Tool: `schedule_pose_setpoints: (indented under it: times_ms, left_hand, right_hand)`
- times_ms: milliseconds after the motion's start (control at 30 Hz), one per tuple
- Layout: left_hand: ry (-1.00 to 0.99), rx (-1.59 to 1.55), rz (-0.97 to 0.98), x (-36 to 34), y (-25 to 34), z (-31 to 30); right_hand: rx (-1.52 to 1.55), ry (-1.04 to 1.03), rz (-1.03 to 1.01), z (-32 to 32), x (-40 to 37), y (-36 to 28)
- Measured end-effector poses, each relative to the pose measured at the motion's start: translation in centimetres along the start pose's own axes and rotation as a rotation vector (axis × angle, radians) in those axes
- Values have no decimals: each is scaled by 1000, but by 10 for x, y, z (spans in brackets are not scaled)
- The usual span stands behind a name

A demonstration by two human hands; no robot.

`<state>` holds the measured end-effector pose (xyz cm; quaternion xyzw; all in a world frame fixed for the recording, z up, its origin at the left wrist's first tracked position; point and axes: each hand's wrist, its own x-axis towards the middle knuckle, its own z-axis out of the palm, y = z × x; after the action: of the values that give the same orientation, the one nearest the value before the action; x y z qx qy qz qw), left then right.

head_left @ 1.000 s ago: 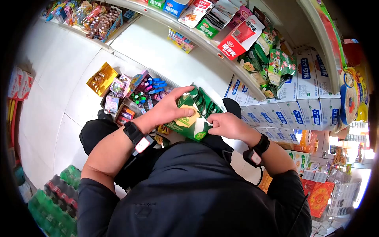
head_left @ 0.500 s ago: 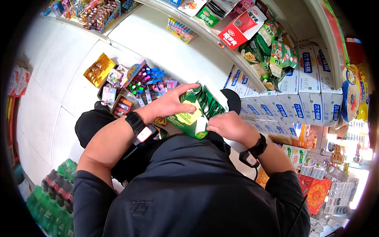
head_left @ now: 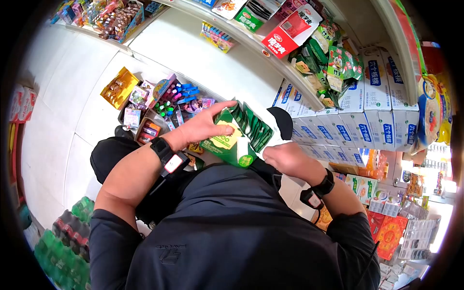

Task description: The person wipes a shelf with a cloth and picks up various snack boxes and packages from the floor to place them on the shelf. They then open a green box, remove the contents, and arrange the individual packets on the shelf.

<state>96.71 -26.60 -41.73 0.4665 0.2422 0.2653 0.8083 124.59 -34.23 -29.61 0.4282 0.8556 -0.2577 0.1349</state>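
Observation:
A green snack carton [head_left: 224, 144] with a pale yellow label is held tilted over my lap, its open top facing right. Dark green packets [head_left: 255, 128] stand in a row inside it. My left hand [head_left: 208, 126] grips the carton's upper left side, thumb across the printed front and fingers behind. At the lower right corner, the curled fingers of my right hand [head_left: 285, 158] pinch the carton's white inner edge or flap; the fingertips are partly hidden.
Open boxes of small toys and sweets [head_left: 169, 104] sit on the floor ahead. A shelf [head_left: 309, 94] with green snack bags [head_left: 333, 63] and a red carton [head_left: 292, 31] overhangs at upper right, above stacked white drink cases [head_left: 348, 130]. Green bottle packs [head_left: 60, 256] stand at lower left.
My right hand has shifted slightly right and down with the carton's edge. More of the packets and the white inner side now show. My left hand and the carton have moved slightly left.

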Motion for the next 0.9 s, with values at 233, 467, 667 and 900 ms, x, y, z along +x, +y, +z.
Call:
schedule_pose_setpoints:
  times_ms: [233, 467, 667, 900]
  left_hand:
    - [67, 140, 112, -1, 14, 0]
    - [308, 416, 358, -4, 29, -9]
    - [353, 361, 356, -7, 24, -11]
    - [319, 51, 324, -18, 46, -3]
  right_hand:
    - [291, 112, 361, -11, -3, 4]
    - [70, 469, 511, -4, 14, 11]
    - [768, 209, 619, -16, 37, 23]
    - [1389, 286, 447, 0, 40, 27]
